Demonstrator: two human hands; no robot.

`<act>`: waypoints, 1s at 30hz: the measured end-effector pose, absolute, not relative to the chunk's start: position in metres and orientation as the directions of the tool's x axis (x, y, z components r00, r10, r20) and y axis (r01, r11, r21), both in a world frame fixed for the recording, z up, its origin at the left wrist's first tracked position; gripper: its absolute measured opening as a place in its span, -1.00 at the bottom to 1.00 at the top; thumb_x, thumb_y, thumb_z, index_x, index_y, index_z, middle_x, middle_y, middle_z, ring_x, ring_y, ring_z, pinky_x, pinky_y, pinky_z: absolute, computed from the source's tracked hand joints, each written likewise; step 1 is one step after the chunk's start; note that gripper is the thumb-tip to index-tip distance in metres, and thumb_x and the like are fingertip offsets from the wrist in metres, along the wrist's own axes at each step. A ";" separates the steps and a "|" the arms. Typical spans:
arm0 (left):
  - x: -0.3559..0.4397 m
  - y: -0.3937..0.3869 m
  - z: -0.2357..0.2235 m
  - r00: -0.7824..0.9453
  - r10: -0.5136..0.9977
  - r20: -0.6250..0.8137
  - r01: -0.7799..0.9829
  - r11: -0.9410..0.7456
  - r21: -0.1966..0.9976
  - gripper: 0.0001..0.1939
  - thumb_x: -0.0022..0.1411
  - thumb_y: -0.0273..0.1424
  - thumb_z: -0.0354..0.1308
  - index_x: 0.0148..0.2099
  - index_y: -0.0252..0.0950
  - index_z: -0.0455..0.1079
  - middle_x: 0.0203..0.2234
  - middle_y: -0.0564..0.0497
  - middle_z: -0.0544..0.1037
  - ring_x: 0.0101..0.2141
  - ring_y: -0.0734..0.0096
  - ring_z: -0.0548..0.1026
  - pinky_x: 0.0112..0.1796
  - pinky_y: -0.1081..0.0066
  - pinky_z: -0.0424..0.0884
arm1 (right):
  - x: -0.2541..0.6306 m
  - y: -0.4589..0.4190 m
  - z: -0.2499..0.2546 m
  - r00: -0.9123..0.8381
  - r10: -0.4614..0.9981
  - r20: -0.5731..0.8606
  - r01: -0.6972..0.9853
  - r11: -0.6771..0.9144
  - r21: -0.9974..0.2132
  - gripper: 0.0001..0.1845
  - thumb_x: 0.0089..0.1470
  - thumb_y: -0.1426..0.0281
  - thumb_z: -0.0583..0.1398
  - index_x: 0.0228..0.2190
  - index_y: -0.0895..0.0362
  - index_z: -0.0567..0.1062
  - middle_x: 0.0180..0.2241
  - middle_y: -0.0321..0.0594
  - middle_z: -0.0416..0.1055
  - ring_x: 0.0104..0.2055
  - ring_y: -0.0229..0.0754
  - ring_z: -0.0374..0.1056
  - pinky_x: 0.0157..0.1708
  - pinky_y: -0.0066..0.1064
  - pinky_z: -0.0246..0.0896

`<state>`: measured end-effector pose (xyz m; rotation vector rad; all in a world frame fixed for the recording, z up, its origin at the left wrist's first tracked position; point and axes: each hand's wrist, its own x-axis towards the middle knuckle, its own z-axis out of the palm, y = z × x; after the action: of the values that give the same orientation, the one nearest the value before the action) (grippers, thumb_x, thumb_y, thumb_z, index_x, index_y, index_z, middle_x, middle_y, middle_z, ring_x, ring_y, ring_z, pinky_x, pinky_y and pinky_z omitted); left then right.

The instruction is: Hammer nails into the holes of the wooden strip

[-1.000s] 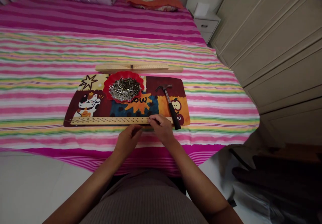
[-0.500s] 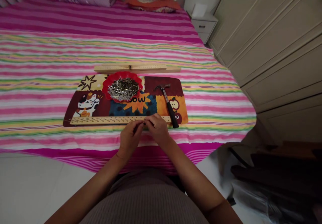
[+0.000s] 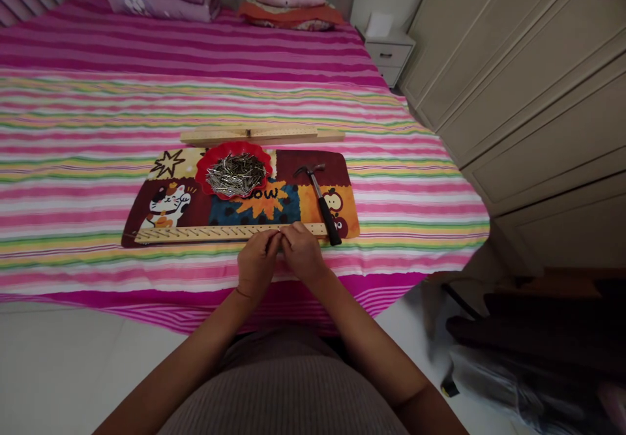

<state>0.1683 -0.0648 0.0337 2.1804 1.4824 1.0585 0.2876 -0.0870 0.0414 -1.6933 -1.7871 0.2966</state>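
Observation:
My left hand (image 3: 257,262) and my right hand (image 3: 303,252) meet at the near edge of a narrow wooden strip (image 3: 171,234). Both have fingers pinched, tips nearly touching; whatever lies between them is too small or hidden to make out. Along the strip's left part several nails (image 3: 210,232) stand slanted in a row; the stretch under my hands is covered. A claw hammer (image 3: 323,208) with a black handle lies right of my hands, its grip end across the strip. Behind the strip, a red scalloped bowl (image 3: 200,173) holds a heap of loose nails (image 3: 237,174).
A colourful patterned mat (image 3: 313,158) lies under the strip, bowl and hammer on a striped bedspread (image 3: 405,194). More wooden strips (image 3: 210,138) lie beyond the mat. Folded bedding (image 3: 161,4) sits at the back; a bedside cabinet (image 3: 388,53) and wardrobe (image 3: 518,96) stand right.
My fingertips have drawn closer together over the strip. The whole view has shifted slightly; the bowl, hammer and wooden strips keep their places on the bed.

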 end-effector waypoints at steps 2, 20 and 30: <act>0.169 -0.064 0.031 0.204 0.884 0.421 0.681 -0.437 0.587 -0.72 0.30 -0.24 -0.02 -0.24 -0.25 0.46 -0.39 -0.01 0.58 -0.34 0.38 0.51 -0.29 0.42 0.37 | 0.287 -0.087 0.042 0.039 0.954 0.298 0.815 0.142 -0.562 -0.75 0.19 0.53 0.01 -0.34 0.15 0.49 -0.37 -0.16 0.37 -0.24 -0.17 0.26 -0.20 -0.40 0.20; 0.171 -0.062 0.017 0.199 0.821 0.536 0.743 -0.483 0.464 -0.76 0.29 -0.29 -0.04 -0.29 -0.25 0.42 -0.44 -0.01 0.58 -0.39 0.42 0.51 -0.34 0.48 0.33 | 0.355 -0.047 0.078 0.360 0.932 -0.050 0.895 -0.360 -0.262 -0.65 0.16 0.51 0.02 -0.04 0.36 0.38 -0.04 0.20 0.35 -0.05 0.02 0.31 -0.13 -0.24 0.22; 0.172 -0.061 0.018 0.166 0.847 0.504 0.747 -0.442 0.496 -0.78 0.24 -0.29 -0.02 -0.35 -0.26 0.40 -0.54 0.00 0.52 -0.47 0.42 0.47 -0.40 0.47 0.29 | 0.352 -0.108 0.116 0.353 0.933 0.073 0.611 -0.171 -0.773 -0.70 0.11 0.37 0.04 -0.12 0.14 0.40 -0.48 -0.27 0.40 -0.45 -0.18 0.33 -0.44 -0.42 0.21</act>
<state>0.1717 -0.0614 0.0184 2.2942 1.5805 1.1370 0.3518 -0.1077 0.1158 -1.8813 -1.3486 0.5545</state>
